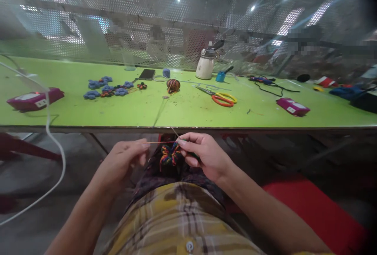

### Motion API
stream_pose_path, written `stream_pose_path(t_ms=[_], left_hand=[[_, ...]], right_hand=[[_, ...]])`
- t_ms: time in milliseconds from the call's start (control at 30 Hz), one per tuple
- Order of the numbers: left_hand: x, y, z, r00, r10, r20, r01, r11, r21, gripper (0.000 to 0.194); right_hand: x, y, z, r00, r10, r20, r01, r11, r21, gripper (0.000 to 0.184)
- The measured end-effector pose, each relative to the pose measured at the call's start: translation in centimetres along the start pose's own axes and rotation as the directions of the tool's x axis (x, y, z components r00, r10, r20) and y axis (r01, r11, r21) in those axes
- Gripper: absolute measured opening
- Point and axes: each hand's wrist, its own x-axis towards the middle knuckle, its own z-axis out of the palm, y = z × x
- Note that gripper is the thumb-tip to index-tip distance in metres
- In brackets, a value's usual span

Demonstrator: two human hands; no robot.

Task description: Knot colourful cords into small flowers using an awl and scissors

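My left hand [128, 153] is closed, pinching a taut orange yarn strand [159, 142] between thumb and forefinger. That strand runs across to the fingertips of my right hand [203, 153]. The right fingers are closed around a crochet hook [174, 132], its thin metal shaft pointing up and left; a bit of green shows under the fingers. Just left of the right fingertips, a multicoloured crocheted flower [170, 155] hangs above my lap. Whether the right fingers also grip the flower's edge is hidden.
On the green table [126, 115] ahead lie a variegated yarn ball [173, 85], orange-and-yellow-handled scissors [222, 98], blue crocheted flowers [103, 88] and a phone [147, 74]. A white jug [205, 65] stands behind. Purple boxes [292, 107] sit at both sides; a white cable [55, 137] hangs left.
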Motion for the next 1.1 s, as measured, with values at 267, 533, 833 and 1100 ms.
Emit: stream_pose_path(t_ms=[267,533,833,1100], left_hand=[[-0.8,2.5,2.5,0.99,-0.138,0.014,0.114,0.753,-0.648,0.031],[-0.8,1.7,4.1,0.984,-0.176,-0.037,0.134,0.856,-0.499,0.09],[-1.0,2.1,3.6,0.965,-0.262,-0.009,0.215,0.81,-0.545,0.085],[-1.7,2.8,3.8,0.986,-0.143,-0.085,0.095,0.902,-0.42,0.099]], right_hand=[[0.3,0.4,1.2,0.999,0.04,0.022,-0.041,0.999,0.023,0.026],[0.4,0.3,1.7,0.998,-0.068,-0.017,0.065,0.989,-0.135,0.023],[-0.2,0.3,0.7,0.99,-0.062,0.131,0.098,0.951,-0.293,0.028],[-1.4,-1.3,0.1,0.978,-0.023,0.207,0.099,0.925,-0.366,0.025]])
